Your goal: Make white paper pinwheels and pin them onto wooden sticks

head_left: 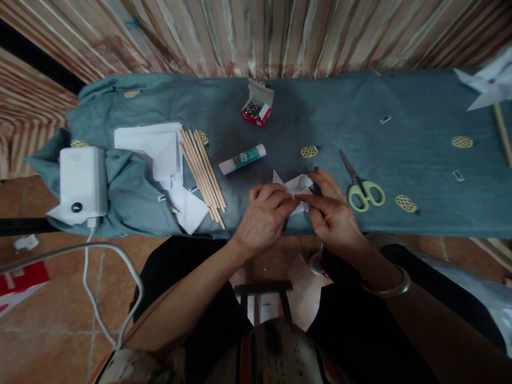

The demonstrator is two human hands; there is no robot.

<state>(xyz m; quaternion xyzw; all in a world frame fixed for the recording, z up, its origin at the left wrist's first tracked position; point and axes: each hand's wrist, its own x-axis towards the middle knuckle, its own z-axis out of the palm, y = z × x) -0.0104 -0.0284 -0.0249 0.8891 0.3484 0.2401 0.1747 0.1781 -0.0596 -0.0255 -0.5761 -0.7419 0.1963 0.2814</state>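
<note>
- The folded white paper [298, 185] is sitting near the table's near edge, between both hands. I judge that a loosening pinch could be letting its folds spring open or letting it slide off that edge.
- The left hand [264, 212] is gripping its left side and the right hand [333, 213] its right.
- The scissors [362, 188] are lying just right of the right hand.
</note>
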